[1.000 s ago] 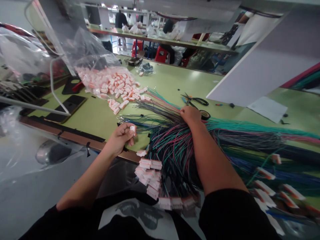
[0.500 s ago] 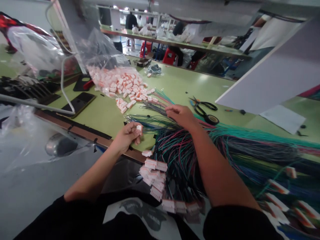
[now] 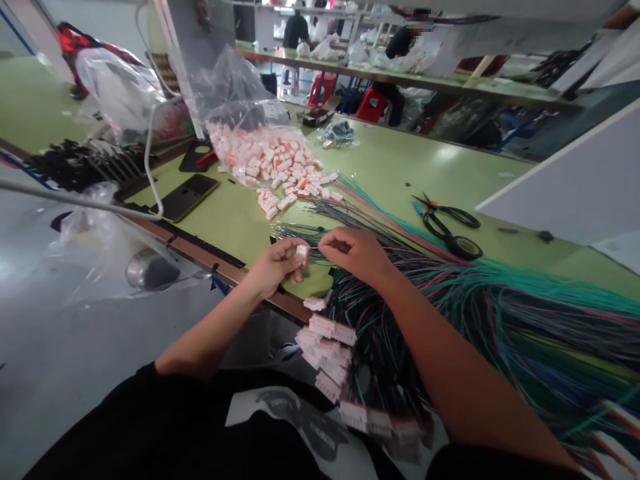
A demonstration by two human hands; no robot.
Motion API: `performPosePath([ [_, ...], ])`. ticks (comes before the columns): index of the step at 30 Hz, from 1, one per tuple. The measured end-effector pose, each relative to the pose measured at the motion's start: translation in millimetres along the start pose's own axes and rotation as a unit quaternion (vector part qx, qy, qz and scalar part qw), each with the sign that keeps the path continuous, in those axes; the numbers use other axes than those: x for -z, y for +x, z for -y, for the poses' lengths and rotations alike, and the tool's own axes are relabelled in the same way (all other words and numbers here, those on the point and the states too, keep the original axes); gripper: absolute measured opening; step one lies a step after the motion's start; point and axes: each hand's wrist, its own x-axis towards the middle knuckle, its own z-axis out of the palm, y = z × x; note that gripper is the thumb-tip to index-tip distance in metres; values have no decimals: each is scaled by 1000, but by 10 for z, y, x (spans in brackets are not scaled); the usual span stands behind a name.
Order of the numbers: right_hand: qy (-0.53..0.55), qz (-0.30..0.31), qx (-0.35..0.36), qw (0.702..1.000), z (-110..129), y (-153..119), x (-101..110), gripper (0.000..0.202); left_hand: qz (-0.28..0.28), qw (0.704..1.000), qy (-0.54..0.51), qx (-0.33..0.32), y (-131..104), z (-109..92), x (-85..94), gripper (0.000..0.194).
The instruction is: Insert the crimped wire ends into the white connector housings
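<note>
My left hand (image 3: pixel 280 263) pinches a small white and orange connector housing (image 3: pixel 302 251) between thumb and fingers, above the table edge. Facing it from the right, my right hand (image 3: pixel 353 252) is closed in a pinch on what looks like a thin wire, its tip barely visible near the housing. Loose wire ends (image 3: pixel 295 231) lie just behind both hands. Under my right forearm spreads a thick bundle of green, pink, grey and dark wires (image 3: pixel 450 283). Several housings with wires attached (image 3: pixel 327 350) hang in a cluster over the table's front edge.
A clear bag (image 3: pixel 235 100) spills a heap of loose housings (image 3: pixel 283 160) onto the green table (image 3: pixel 390 157). Black-handled scissors (image 3: pixel 445 217) and a roll of black tape (image 3: pixel 465 247) lie right. A phone (image 3: pixel 190 198) and a white metal rod (image 3: pixel 150 160) are left. People sit beyond.
My right hand has come from over the grey wires to the housing, its fingers now pinched. My left hand still holds the housing. The camera view has swung left.
</note>
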Motion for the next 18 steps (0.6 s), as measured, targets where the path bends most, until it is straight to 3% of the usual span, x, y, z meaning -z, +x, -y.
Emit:
performPosePath([
  [18, -73, -13, -14, 997, 16, -9, -14, 14, 2, 1000, -4, 4, 4, 8, 6, 33],
])
